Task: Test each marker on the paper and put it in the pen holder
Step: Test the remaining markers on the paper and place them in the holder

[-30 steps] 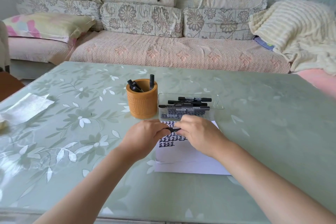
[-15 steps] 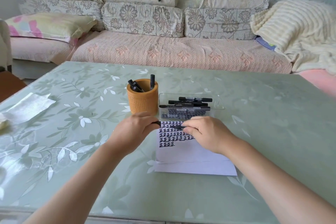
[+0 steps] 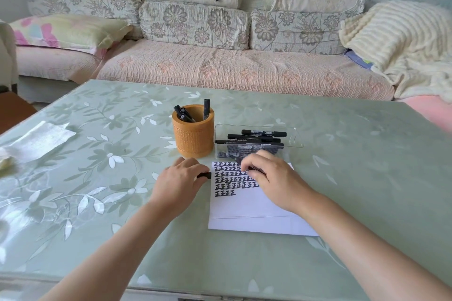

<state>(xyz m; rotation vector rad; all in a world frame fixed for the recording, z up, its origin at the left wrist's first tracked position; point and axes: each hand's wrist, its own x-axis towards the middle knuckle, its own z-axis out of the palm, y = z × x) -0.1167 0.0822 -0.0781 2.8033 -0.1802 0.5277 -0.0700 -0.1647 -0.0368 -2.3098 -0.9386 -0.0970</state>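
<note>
textured orange pen holder (image 3: 193,138) — cylindrical

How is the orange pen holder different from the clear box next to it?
The pen holder is orange, opaque and round; the clear box is see-through and rectangular. The pen holder stands taller than the low clear box. The holder's markers stand on end; the box's markers lie flat. Both hold black markers on the table.

Counter (image 3: 342,178): glossy, glass-smooth, reflective. Pen holder (image 3: 193,139): matt, rough woven-look texture. Marker box (image 3: 294,138): clear glossy plastic. Paper (image 3: 249,212): matt white. Markers (image 3: 264,133): black plastic.
</note>
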